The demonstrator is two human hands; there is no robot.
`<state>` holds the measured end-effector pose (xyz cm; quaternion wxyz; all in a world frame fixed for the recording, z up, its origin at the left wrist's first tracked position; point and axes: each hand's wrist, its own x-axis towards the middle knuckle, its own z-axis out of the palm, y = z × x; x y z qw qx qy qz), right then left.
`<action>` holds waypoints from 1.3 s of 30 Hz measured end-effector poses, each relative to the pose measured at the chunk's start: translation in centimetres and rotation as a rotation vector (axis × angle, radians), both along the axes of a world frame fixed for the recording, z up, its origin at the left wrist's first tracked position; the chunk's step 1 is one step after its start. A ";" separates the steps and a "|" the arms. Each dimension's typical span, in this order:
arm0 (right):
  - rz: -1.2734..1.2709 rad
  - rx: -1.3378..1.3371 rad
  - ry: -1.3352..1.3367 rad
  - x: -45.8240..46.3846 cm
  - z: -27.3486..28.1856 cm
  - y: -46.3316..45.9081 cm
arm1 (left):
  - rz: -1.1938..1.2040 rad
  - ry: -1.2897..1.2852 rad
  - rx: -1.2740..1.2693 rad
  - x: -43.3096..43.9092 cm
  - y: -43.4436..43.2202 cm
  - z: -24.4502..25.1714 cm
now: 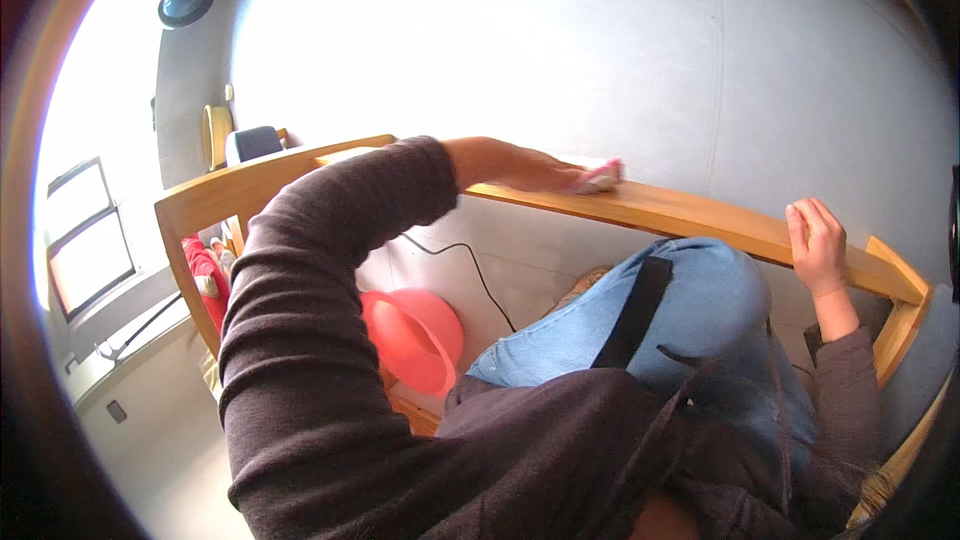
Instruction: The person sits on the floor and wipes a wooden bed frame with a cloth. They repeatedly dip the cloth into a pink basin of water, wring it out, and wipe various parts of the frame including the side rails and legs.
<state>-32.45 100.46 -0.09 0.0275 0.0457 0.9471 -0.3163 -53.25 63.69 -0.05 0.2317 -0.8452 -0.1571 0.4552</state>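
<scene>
My left hand [529,167] is pressed on the top of a long wooden rail [690,208], holding a small pink and white cloth [600,177] that is blurred. Its dark sleeve arches across the left side of the view. Over on the right, my right hand [819,244] is beside the rail's end with fingers curled together and nothing visible in them. Whether it touches the wood I cannot tell. The rail belongs to a wooden frame, with a corner post [904,285] at the right and a wider end piece [225,191] at the left.
A pale wall [637,52] rises behind the rail. Below it are a pink plastic bucket [420,337] and a black cable [480,277]. My jeans-clad leg [705,300] is bent against the rail. Red fabric [208,277] and a window [90,232] are at the left.
</scene>
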 end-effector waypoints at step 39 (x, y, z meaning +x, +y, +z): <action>-0.022 -0.001 -0.122 -0.9 1.1 -0.4 | 2.074 -0.824 0.396 -0.8 -23.7 -4.0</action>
